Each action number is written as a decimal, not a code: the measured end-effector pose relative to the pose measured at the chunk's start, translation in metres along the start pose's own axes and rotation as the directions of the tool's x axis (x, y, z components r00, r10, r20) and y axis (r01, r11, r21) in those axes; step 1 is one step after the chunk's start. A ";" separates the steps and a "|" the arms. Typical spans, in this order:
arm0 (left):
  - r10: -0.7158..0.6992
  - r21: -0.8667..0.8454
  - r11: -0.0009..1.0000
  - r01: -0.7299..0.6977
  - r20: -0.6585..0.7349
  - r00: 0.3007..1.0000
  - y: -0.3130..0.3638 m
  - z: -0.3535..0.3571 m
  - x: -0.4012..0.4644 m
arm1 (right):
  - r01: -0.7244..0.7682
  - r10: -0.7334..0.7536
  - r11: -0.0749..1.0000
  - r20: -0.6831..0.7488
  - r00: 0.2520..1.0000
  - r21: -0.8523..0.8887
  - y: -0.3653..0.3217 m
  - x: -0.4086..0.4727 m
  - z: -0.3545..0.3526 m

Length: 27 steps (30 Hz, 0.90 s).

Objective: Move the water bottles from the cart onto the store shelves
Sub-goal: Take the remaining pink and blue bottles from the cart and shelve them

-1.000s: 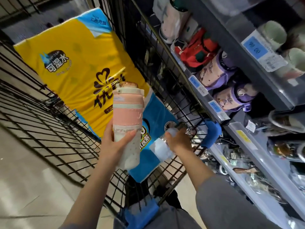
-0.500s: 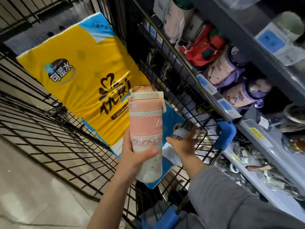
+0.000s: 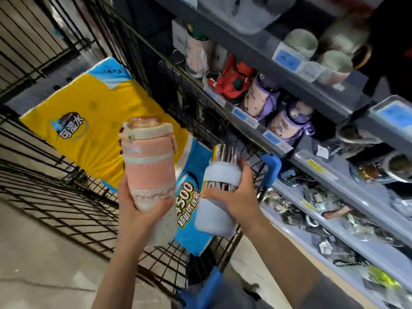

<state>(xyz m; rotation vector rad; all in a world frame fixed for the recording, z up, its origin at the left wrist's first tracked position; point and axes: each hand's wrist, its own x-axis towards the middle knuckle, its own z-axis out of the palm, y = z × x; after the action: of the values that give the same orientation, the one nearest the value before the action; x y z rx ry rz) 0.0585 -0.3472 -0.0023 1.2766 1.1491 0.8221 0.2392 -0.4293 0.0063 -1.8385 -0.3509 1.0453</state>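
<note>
Second bottle now lifted clear of the cart, one in each hand.

A second ago the right hand (image 3: pixel 236 197) was reaching low in the cart (image 3: pixel 66 197); now its fingers wrap the pale blue bottle (image 3: pixel 217 197), while the left hand (image 3: pixel 138 210) grasps the pink bottle (image 3: pixel 148 166), both above the yellow-and-blue packs (image 3: pixel 98 132). Both look ready for the grey shelves (image 3: pixel 278 148) just right, already holding purple bottles (image 3: pixel 287 121).

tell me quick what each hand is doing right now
Left hand: grips the pink bottle near its base.
Right hand: grips the pale blue bottle around its middle.
</note>
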 end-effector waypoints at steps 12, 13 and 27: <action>0.199 0.020 0.978 -0.208 0.214 0.956 0.049 0.114 -0.129 | 0.094 -0.083 0.951 -0.050 0.995 0.293 0.041 -0.132 -0.180; 0.214 0.019 0.974 -0.225 0.242 0.946 0.048 0.128 -0.147 | 0.117 -0.095 0.944 -0.083 0.992 0.307 0.052 -0.147 -0.199; 0.188 -0.049 0.968 -0.246 0.790 0.583 0.032 0.358 -0.406 | 0.507 -0.044 0.732 -0.710 0.703 0.456 0.198 -0.373 -0.460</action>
<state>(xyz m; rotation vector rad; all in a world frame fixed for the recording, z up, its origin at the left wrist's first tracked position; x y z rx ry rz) 0.2945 -0.8285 0.0759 1.6212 0.2856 0.2861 0.3403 -1.0367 0.1095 -1.3369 0.1396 0.1641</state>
